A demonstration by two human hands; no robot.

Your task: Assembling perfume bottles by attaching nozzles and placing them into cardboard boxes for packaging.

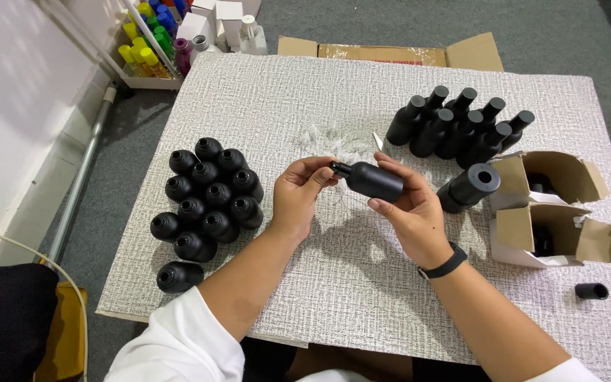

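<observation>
A matte black bottle [375, 180] lies sideways in my right hand [410, 209], above the middle of the textured white table [362, 283]. The fingertips of my left hand [300, 192] pinch the small spray top at the bottle's neck [339, 169]. A cluster of several open black bottles [208, 194] stands to the left of my hands. One more open bottle [178, 276] lies on its side near the table's front left edge. At the back right stands a group of several capped black bottles [457, 127].
A black cap [469, 185] lies on its side by an open cardboard box [549, 205] on the right. A small black cap [591, 291] rests near the right front. Plastic scraps [334, 141] lie mid-table. Colourful bottles [151, 35] and white boxes sit on the floor behind.
</observation>
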